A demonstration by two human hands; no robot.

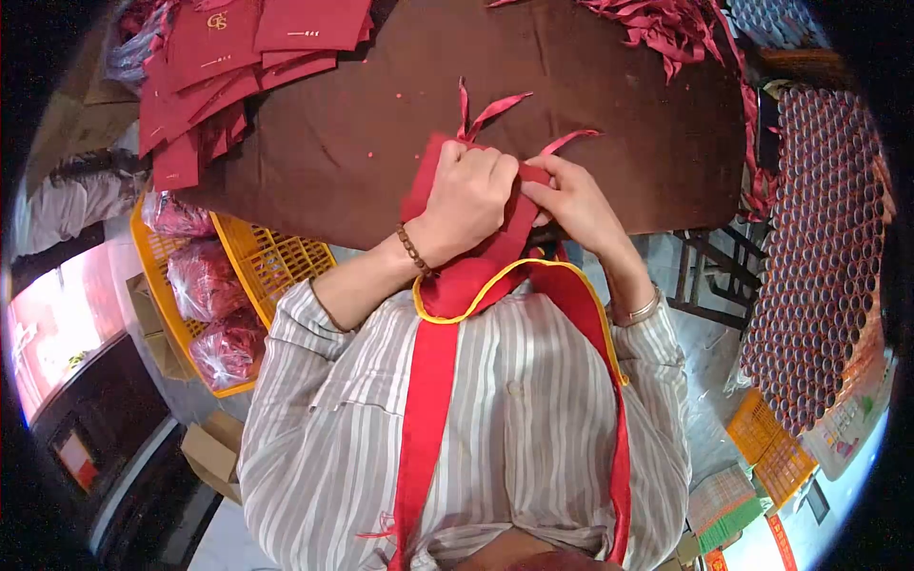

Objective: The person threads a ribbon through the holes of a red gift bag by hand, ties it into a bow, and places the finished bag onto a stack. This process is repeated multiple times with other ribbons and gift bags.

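Note:
A red paper bag (pixel 426 173) with thin red ribbons (pixel 489 112) sticking out lies between my hands at the near edge of the brown table. My left hand (pixel 473 190), a beaded bracelet at its wrist, is closed in a fist over the bag. What its fingertips pinch is hidden. On the bag's right side, my right hand (pixel 569 205) grips the edge between thumb and fingers. One ribbon end (pixel 571 139) rises just above that hand. A red apron (pixel 476 285) with yellow trim hangs right below the bag.
Red bags with gold print (pixel 214 48) are stacked at the table's (pixel 324 133) far left. Loose red ribbons (pixel 666 33) lie at its far right. An orange crate (pixel 276 262) with wrapped red bundles stands lower left. Rows of small round-topped items (pixel 824 238) fill the right side.

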